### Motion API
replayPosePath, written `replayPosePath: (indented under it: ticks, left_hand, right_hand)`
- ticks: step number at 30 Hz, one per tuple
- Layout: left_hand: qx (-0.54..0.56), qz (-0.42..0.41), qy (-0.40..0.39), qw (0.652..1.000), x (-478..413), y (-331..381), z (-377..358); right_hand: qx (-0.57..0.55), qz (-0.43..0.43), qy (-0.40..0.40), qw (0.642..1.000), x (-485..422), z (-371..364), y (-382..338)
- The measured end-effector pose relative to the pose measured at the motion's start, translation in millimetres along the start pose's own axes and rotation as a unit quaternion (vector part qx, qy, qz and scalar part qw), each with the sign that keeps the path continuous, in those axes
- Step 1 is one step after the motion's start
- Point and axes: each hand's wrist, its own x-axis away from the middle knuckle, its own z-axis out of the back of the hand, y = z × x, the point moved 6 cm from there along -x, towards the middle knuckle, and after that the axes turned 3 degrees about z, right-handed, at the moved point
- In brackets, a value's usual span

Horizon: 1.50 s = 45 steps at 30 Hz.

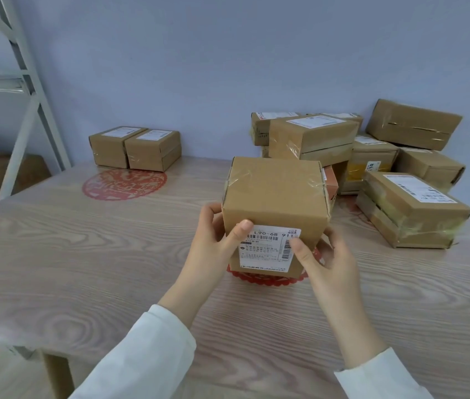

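Cardboard box (pixel 274 197) is tipped toward you over the red circle (pixel 257 279) on the bench (pixel 98 254), your left hand (pixel 213 243) and right hand (pixel 326 260) each curled round a side with thumbs on its label (pixel 265 250), likely so you can read the label.

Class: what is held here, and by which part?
The left hand and right hand hold the cardboard box by its sides, thumbs on its labelled front.

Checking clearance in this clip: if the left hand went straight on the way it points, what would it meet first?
The cardboard box that the left hand grips; beyond it, probably the stacked parcels, though depth is unclear.
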Motion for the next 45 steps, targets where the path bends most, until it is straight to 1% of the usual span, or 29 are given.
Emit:
replayPosePath:
  ticks: [3, 7, 11, 17, 20, 23, 27, 30, 37, 41, 45]
  left_hand:
    - [-0.009, 0.0, -0.011, 1.0, 2.5, -2.0, -3.9]
    - [0.013, -0.001, -0.017, 1.0, 5.3, 3.3, -4.9]
    - [0.033, 0.017, -0.013, 0.999, 3.1, 8.9, -5.2]
    - [0.041, 0.038, -0.042, 0.998, 4.1, -2.7, 0.5]
    - [0.027, 0.036, -0.038, 0.998, 4.3, -3.3, 0.4]
    - [0.012, 0.038, -0.015, 0.999, 4.8, -1.0, 0.5]
    - [0.005, 0.051, -0.025, 0.998, 6.9, -2.7, -1.4]
    - [0.002, 0.043, -0.033, 0.999, 6.5, -1.3, -2.0]
    - [-0.013, 0.039, -0.034, 0.999, 6.7, -0.3, -2.9]
    - [-0.029, 0.038, -0.063, 0.997, 9.4, -5.0, -5.1]
    - [-0.008, 0.036, -0.053, 0.998, 9.0, -1.8, -5.3]
  right_hand:
    - [-0.019, -0.005, 0.005, 1.0, -0.8, -1.5, -4.2]
    - [0.004, 0.001, 0.018, 1.0, -1.1, 0.8, -6.2]
    - [0.044, 0.013, 0.02, 0.999, -1.0, 2.9, -6.3]
    - [0.05, -0.037, 0.0, 0.998, 1.1, 2.7, -4.3]
    - [0.025, -0.055, -0.01, 0.998, 1.8, 2.8, -0.9]
    - [0.016, -0.048, -0.028, 0.998, 1.7, 1.0, -1.2]
    - [-0.001, -0.041, -0.039, 0.998, -1.1, 3.1, -2.3]
    - [-0.011, -0.037, -0.022, 0.999, -1.6, 7.3, -0.5]
    - [0.011, -0.019, -0.051, 0.998, -2.1, 5.7, 4.4]
    - [0.026, -0.014, -0.035, 0.999, -1.7, 8.7, 4.7]
    - [-0.004, -0.013, -0.038, 0.999, 0.5, 6.6, 7.0]
